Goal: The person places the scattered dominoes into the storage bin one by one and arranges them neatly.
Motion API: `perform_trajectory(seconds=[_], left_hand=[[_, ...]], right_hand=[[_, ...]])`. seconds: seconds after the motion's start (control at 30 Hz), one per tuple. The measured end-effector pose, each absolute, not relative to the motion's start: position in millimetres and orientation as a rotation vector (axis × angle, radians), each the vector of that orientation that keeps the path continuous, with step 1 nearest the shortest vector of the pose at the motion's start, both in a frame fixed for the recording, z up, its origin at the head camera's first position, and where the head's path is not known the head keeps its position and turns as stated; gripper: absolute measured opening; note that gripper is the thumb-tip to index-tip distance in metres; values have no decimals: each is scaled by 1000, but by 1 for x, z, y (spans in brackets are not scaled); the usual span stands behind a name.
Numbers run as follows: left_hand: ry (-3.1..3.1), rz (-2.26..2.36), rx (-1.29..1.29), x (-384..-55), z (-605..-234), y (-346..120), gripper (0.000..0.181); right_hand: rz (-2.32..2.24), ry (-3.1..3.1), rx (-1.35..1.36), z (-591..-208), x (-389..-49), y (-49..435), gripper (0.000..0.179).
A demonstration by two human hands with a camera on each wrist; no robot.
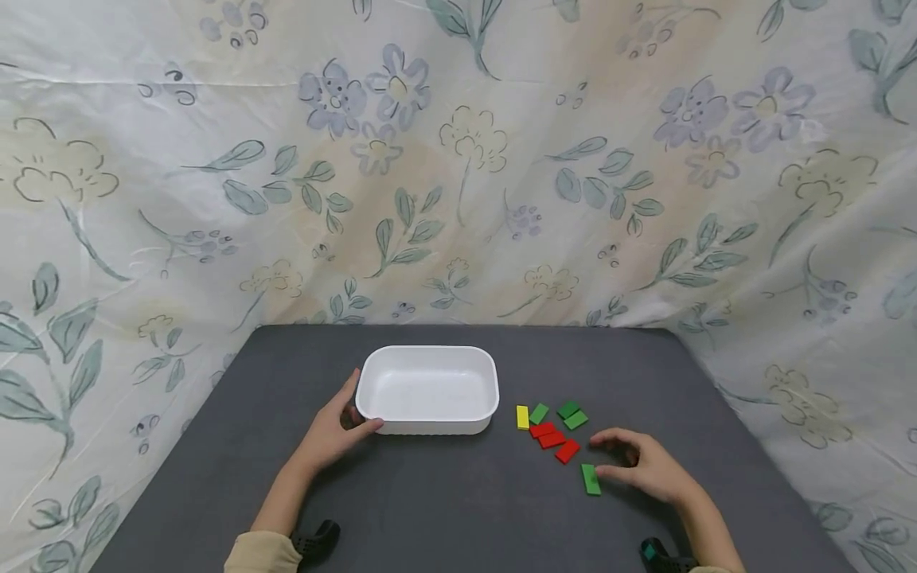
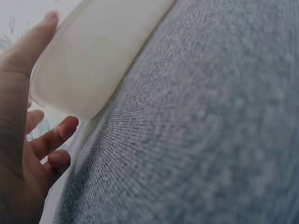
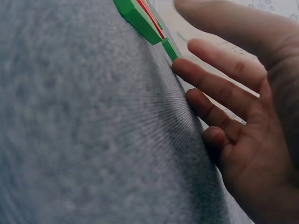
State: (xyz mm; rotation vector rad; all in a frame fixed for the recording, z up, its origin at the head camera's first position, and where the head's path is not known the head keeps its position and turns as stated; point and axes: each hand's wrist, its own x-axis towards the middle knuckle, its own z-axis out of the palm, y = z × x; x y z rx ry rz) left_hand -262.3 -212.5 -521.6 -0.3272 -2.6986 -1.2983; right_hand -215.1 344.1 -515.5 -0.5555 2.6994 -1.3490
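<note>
A white rectangular tub (image 1: 437, 427) rests on the dark table. My left hand (image 1: 335, 434) holds its near left corner, thumb against the front side and fingers along the left side. In the left wrist view, the thumb lies by the tub (image 2: 93, 56), and the lower fingers are apart from it. My right hand (image 1: 648, 465) hovers low with thumb and index finger spread, holding nothing. Its thumb tip is at the edge of a green tile (image 1: 591, 480); whether they touch, I cannot tell. In the right wrist view, a green tile (image 3: 138, 21) appears beyond the fingers.
Left of my right hand lie red tiles (image 1: 552, 439), one yellow tile (image 1: 522, 418) and more green tiles (image 1: 575, 419), some touching. The grey table (image 1: 458, 509) ends at a floral cloth (image 1: 458, 199) hanging behind and at the sides.
</note>
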Motion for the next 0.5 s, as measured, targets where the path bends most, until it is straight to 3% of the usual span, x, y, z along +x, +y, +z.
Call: perform_trajectory(seconds=[0.23, 0.5], left_hand=[[-2613, -1290, -311, -258, -535, -200, 96], [-2611, -1254, -316, -252, -542, -196, 99]], right_hand=[[-1347, 2622, -771, -529, -214, 354, 44], [-1298, 2681, -864, -541, -216, 355, 42]])
